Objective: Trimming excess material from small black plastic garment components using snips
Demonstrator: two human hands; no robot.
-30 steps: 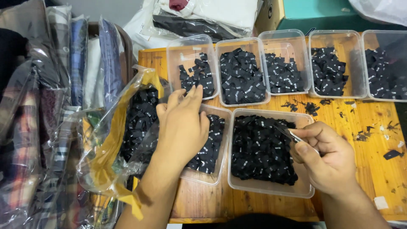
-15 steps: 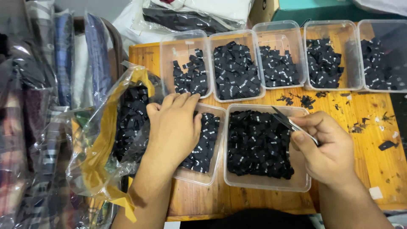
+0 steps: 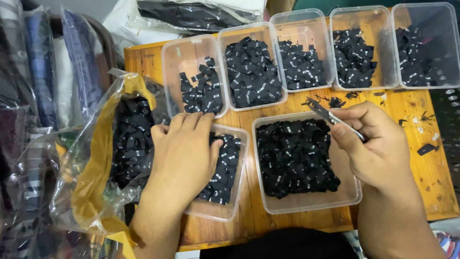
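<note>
Black labels (image 3: 221,168) under the flat, empty left hand (image 3: 184,158) could spill toward nine o'clock; the right hand (image 3: 378,148) pinches tweezers (image 3: 330,116), which may slip.

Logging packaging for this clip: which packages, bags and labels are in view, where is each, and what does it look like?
Small woven labels: black with white marks, heaped in clear tubs.
Plastic bag: clear and yellow, open beside the left hand, holding more labels.
Wrapped garments: clear sleeves, left edge, striped blues.
Flat bag: top, clear, dark contents.
</note>
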